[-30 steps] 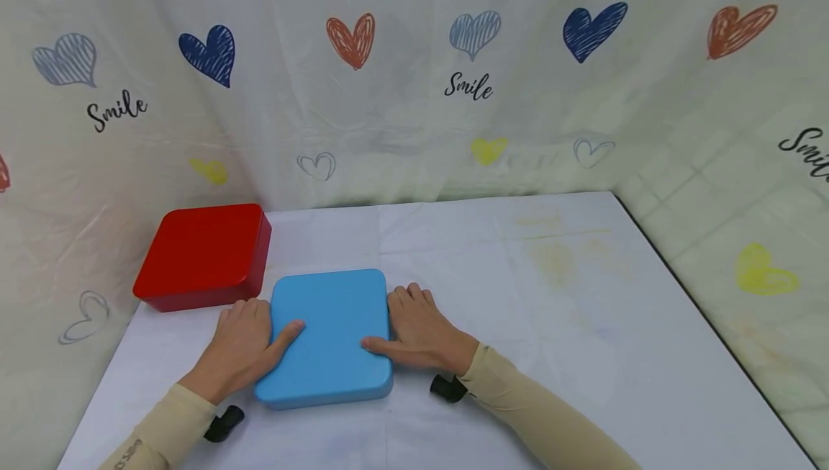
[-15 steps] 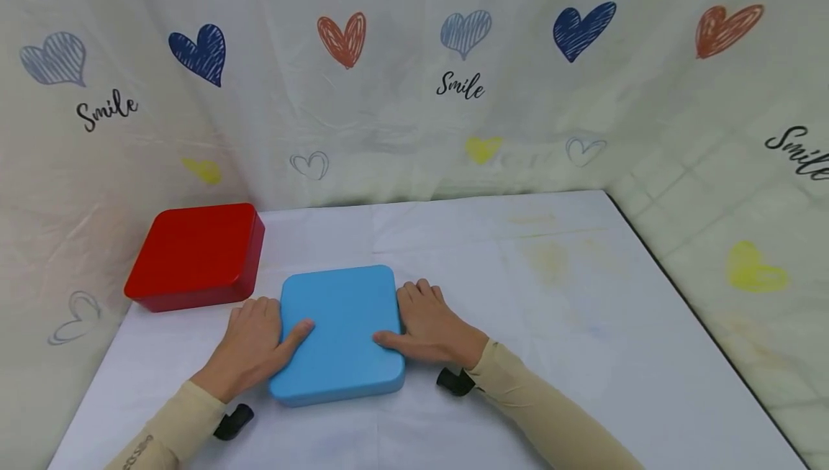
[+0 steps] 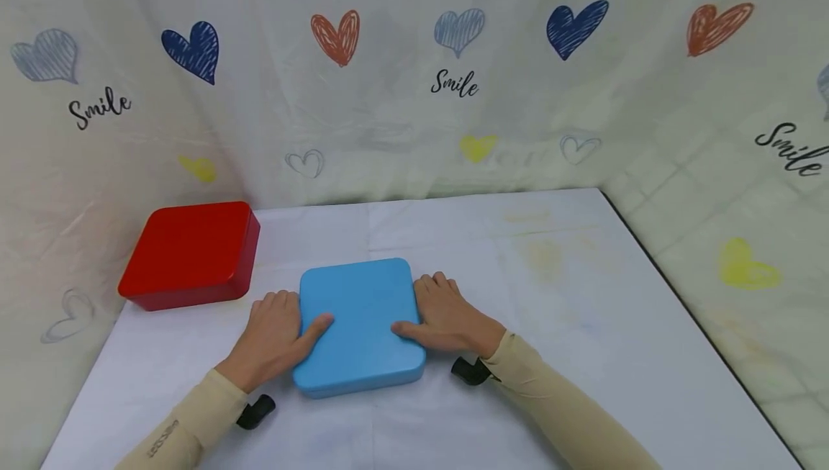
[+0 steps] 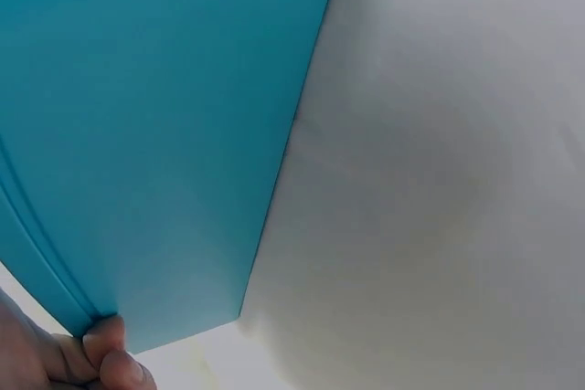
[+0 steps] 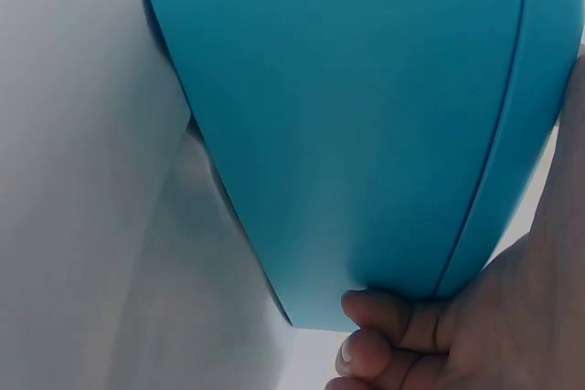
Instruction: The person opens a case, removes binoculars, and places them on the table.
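Note:
A light blue square box (image 3: 359, 322) with rounded corners and a fitted lid lies between both hands in the head view. My left hand (image 3: 275, 333) grips its left side, thumb over the lid and fingers along the wall. On the opposite side my right hand (image 3: 453, 315) holds it the same way. In the left wrist view the side wall (image 4: 164, 152) shows a lid seam, with curled fingertips (image 4: 123, 370) at its lower corner. The right wrist view shows fingertips (image 5: 370, 312) pressed on the wall below the seam (image 5: 498, 134).
A red box (image 3: 191, 254) of similar shape sits at the far left of the table, behind my left hand. White cloth covers the table (image 3: 550, 297). A curtain (image 3: 388, 110) printed with hearts and words hangs behind and along the right side.
Both hands have carried the blue box to the right and slightly away from me, farther from the red box, keeping their grip. The head view has shifted a little.

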The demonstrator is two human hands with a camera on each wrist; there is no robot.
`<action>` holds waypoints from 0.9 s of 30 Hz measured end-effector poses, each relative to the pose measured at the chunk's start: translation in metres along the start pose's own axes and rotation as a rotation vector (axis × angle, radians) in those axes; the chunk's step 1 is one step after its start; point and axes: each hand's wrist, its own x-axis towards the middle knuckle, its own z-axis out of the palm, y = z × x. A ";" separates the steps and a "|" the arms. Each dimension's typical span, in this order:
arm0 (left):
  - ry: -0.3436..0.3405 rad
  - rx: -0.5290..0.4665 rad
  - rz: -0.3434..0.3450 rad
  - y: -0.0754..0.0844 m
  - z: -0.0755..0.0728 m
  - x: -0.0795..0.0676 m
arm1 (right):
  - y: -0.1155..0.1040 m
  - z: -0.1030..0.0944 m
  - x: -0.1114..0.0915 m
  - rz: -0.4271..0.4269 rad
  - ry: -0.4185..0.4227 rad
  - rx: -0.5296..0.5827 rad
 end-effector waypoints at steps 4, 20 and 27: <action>0.001 0.004 0.011 0.010 0.003 0.006 | 0.009 -0.004 -0.006 0.015 0.001 -0.013; 0.033 0.005 0.039 0.035 0.016 0.020 | 0.034 -0.011 -0.020 0.029 0.027 0.008; 0.029 0.008 0.040 0.043 0.016 0.022 | 0.040 -0.013 -0.023 0.032 0.032 0.000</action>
